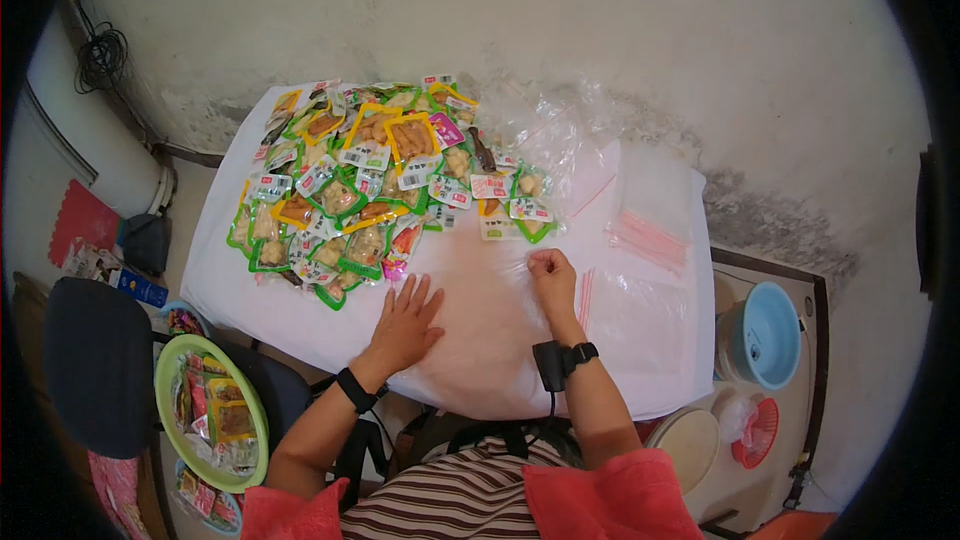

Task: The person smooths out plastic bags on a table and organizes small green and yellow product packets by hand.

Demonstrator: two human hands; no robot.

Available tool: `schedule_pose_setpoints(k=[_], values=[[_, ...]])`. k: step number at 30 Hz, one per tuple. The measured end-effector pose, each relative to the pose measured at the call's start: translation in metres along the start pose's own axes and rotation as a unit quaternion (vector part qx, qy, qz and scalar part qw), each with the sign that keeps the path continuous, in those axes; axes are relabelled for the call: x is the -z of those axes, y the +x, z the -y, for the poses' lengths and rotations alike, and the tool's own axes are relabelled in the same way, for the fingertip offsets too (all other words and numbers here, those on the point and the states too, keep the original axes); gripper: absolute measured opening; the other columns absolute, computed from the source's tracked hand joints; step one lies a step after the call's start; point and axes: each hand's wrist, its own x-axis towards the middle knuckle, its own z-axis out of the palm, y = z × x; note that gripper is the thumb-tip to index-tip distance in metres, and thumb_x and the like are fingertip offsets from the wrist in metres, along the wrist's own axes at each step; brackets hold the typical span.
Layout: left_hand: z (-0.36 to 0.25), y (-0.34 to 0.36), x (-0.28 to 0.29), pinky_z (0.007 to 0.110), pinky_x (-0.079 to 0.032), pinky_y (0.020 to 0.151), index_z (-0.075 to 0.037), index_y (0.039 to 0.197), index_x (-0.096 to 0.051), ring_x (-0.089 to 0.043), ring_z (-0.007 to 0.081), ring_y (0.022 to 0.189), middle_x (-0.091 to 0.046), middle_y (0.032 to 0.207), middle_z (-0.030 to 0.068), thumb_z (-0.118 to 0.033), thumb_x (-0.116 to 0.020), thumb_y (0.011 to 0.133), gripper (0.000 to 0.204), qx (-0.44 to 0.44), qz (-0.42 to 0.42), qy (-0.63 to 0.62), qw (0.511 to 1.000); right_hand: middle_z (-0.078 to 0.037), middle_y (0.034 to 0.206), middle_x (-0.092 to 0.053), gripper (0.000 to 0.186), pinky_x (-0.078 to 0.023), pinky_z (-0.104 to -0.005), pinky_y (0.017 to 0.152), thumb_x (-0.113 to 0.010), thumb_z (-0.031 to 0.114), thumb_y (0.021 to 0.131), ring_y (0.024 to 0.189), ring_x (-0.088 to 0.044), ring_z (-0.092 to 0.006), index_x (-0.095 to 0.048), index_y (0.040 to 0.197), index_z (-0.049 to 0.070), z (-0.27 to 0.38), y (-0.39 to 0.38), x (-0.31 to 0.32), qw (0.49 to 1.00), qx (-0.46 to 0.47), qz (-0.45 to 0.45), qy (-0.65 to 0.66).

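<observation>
My left hand (404,325) lies flat on the white-covered table (215,270), fingers spread, with nothing in it. Just beyond its fingertips is a wide heap of small sealed food packets (370,175), with clear windows and green, yellow or pink edges. My right hand (553,285) rests to the right with its fingers curled together; whatever they may pinch is too faint to make out. Beside it are flat clear bags with pink strips (635,310), and a second stack of such bags (650,230) lies farther back. Loose crumpled clear plastic (570,130) spreads behind the packets.
A green basin (165,390) holding packets stands at the left by a dark chair (95,370). On the right are a blue basin (770,335), a red basket (765,430) and a round pale lid (690,445). A wall (520,10) borders the table's far side.
</observation>
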Motion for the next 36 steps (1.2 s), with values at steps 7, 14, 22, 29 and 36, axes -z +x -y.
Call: schedule_pose_setpoints(k=[7,14,22,29,36], values=[[-0.005,0.007,0.003,0.056,-0.016,0.105,-0.011,0.135,-0.036,-0.015,0.0388,0.134,-0.023,0.145,0.0168,-0.043,-0.057,0.08,0.067,0.006,0.022,0.023,0.999,-0.017,0.126,-0.047,0.037,-0.031,-0.0485,0.099,-0.055,0.013,0.081,0.124,-0.038,-0.0332,-0.051,0.116,0.003,0.035,-0.035,-0.018,0.858,0.392,0.157,-0.293],[-0.005,0.003,0.004,0.057,-0.016,0.104,-0.01,0.135,-0.036,-0.015,0.0399,0.134,-0.023,0.144,0.0179,-0.044,-0.057,0.08,0.069,0.009,0.023,0.013,1.0,-0.018,0.145,-0.022,0.064,-0.014,-0.0573,0.105,-0.044,0.049,0.087,0.135,-0.017,-0.0337,-0.034,0.137,0.011,0.028,-0.054,-0.029,0.82,0.269,0.231,-0.449],[-0.004,0.007,0.004,0.059,-0.018,0.103,-0.009,0.135,-0.036,-0.015,0.0413,0.133,-0.022,0.144,0.0177,-0.044,-0.057,0.08,0.069,-0.004,0.003,0.046,0.999,-0.023,0.144,-0.02,0.066,-0.013,-0.0567,0.105,-0.047,0.046,0.086,0.135,-0.016,-0.0368,-0.033,0.137,0.007,0.03,-0.026,0.018,0.816,0.129,0.143,-0.546],[-0.046,0.0,0.009,0.059,-0.02,0.101,-0.007,0.133,-0.038,-0.016,0.0382,0.134,-0.021,0.145,0.0174,-0.044,-0.057,0.08,0.067,-0.075,-0.008,0.046,0.996,-0.022,0.144,-0.02,0.061,-0.021,-0.0556,0.103,-0.051,0.038,0.086,0.134,-0.017,-0.0383,-0.034,0.135,0.007,0.046,-0.099,0.001,0.812,0.34,0.262,-0.395],[-0.038,-0.011,0.0,0.06,-0.019,0.102,-0.008,0.134,-0.036,-0.015,0.0389,0.134,-0.023,0.144,0.0173,-0.047,-0.058,0.079,0.071,-0.06,0.056,0.029,0.996,-0.02,0.146,-0.018,0.071,-0.02,-0.0541,0.104,-0.051,0.049,0.083,0.135,-0.014,-0.037,-0.03,0.139,0.012,0.024,-0.108,0.029,0.817,0.233,0.254,-0.462]])
